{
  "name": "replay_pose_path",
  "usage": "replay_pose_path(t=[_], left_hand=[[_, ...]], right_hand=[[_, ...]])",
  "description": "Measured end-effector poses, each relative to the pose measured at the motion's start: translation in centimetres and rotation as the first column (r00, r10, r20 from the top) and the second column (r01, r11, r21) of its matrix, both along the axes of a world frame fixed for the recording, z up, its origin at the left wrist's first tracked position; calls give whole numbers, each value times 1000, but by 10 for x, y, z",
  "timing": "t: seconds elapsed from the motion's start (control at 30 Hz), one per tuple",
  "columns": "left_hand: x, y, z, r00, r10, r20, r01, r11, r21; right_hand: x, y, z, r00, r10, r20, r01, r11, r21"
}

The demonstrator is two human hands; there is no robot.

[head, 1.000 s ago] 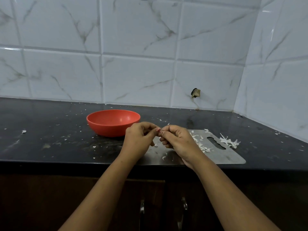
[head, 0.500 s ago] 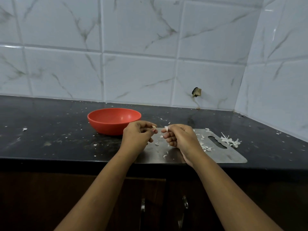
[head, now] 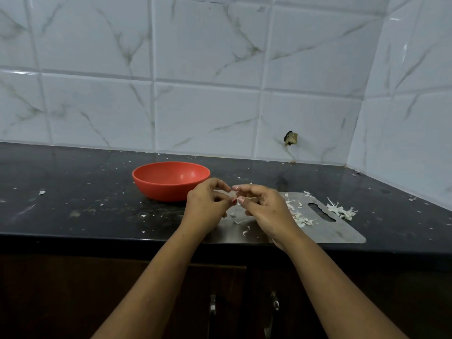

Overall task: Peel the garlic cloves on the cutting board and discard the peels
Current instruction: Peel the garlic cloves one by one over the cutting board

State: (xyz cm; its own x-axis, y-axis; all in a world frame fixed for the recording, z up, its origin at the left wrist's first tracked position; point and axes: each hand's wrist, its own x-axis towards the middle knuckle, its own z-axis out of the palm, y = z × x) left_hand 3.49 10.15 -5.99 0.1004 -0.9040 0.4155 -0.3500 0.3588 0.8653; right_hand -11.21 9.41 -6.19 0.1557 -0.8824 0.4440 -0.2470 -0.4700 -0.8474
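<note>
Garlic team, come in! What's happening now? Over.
Left hand and right hand pinch garlic clove over cutting board. Peels litter board. Nothing blocking.

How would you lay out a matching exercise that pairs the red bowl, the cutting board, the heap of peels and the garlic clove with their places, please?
Things:
1. red bowl
2. metal cutting board
3. heap of peels
4. garlic clove

Places:
a. lies flat at the front edge of the counter
b. pinched between the left hand and the right hand
c. stands behind the left hand
d. on the counter just right of the board

Pairs: 1-c, 2-a, 3-d, 4-b
</note>
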Motion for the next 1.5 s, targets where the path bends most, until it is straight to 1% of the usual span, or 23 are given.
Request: replay_pose_path(t=[0.1, 0.2, 0.4, 0.53, 0.63, 0.77, 0.93, 1.07, 1.23, 1.4, 1.5], left_hand=[[0, 1, -1, 997, -24, 80, 27, 999, -38], [-1, 1, -2, 991, -34, 132, 42, 997, -62], [0, 2, 1, 995, -46, 92, 48, 999, -20], [-3, 5, 3, 991, -83, 103, 88, 995, -44], [-2, 4, 3, 994, -70, 85, 75, 995, -61], [-1, 3, 2, 994, -95, 55, 99, 993, -67], [-3, 2, 2, 994, -78, 78, 84, 993, -79], [-3, 4, 3, 993, -67, 95, 76, 993, -88], [-3, 6, 3, 992, -25, 126, 39, 994, -105], [-5, 7, 4, 993, -27, 111, 37, 995, -93], [-4, 6, 2, 995, -20, 100, 29, 995, -94]], right_hand=[[1, -1, -1, 1000, 9, 6, -9, 1000, -11], [0, -3, -3, 997, 6, 77, -7, 1000, 14], [-2, -3, -3, 987, 4, 158, -15, 997, 70], [-2, -3, 0, 972, -7, 236, -18, 994, 103], [-2, -1, 1, 968, -7, 252, -22, 993, 113], [-4, -1, 1, 962, 12, 271, -46, 992, 119], [-4, -3, 0, 965, 43, 257, -80, 988, 136], [-3, -4, 0, 981, 15, 194, -38, 993, 114], [0, -5, -1, 992, -61, 111, 48, 993, 112], [0, -3, -1, 997, -47, 63, 40, 993, 113], [0, -2, -1, 998, -67, -4, 68, 994, 87]])
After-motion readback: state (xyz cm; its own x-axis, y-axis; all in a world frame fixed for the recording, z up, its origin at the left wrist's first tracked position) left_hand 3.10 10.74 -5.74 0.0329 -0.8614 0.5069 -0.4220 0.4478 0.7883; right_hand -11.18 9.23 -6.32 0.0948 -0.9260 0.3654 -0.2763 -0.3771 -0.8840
